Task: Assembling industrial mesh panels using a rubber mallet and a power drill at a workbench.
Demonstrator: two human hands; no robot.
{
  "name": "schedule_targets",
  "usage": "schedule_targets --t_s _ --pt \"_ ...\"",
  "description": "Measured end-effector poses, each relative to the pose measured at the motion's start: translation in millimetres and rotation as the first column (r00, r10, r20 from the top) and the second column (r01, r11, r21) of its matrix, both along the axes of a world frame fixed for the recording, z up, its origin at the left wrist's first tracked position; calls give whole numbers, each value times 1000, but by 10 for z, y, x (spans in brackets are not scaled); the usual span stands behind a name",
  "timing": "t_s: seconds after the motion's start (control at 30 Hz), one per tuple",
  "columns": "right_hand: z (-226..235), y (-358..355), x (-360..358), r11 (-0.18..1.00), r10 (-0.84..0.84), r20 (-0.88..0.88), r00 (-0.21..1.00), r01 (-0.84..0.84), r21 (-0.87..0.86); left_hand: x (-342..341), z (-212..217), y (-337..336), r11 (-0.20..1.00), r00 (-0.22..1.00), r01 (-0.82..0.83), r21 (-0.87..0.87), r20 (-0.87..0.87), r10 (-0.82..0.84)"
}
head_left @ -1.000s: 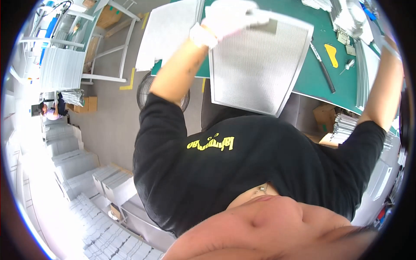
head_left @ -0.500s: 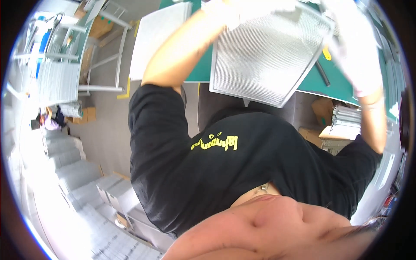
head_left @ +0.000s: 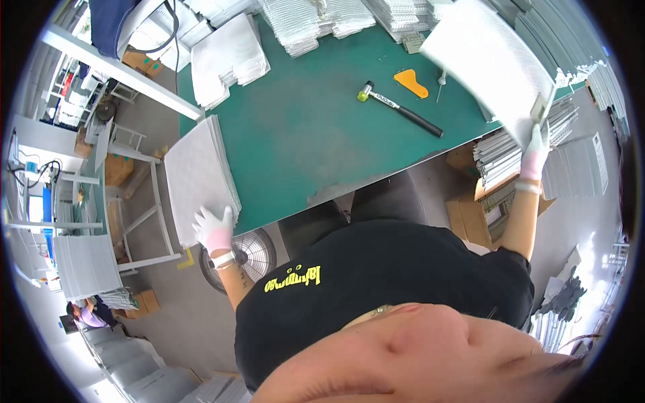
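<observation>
Left hand (head_left: 213, 230) spread on mesh stack (head_left: 198, 178), right hand (head_left: 537, 153) gripping mesh panel (head_left: 494, 64), mallet (head_left: 400, 107) between.

likely a factory workshop, green workbench (head_left: 302, 134), stacked mesh panels (head_left: 198, 178), mallet (head_left: 400, 107)

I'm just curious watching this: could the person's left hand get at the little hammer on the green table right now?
Probably yes. The left hand rests on a stack of white sheets at the table's edge, holding nothing, and bare green table lies between it and the hammer.
</observation>
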State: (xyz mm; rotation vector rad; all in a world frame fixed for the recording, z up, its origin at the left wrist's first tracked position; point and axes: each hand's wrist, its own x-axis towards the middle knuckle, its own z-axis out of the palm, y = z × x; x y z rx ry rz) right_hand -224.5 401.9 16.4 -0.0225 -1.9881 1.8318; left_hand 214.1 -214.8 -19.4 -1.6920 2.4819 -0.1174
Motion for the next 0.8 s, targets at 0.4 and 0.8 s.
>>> schedule_targets --t_s 0.4,0.8 --pt "-757 712 -1512 982 -20 300 954 -36 183 -109 133 237 993 999 -22 115 -35 26" --pt "-718 807 -1496 995 92 319 943 -100 9 103 780 89 916 762 21 400 -599 244"
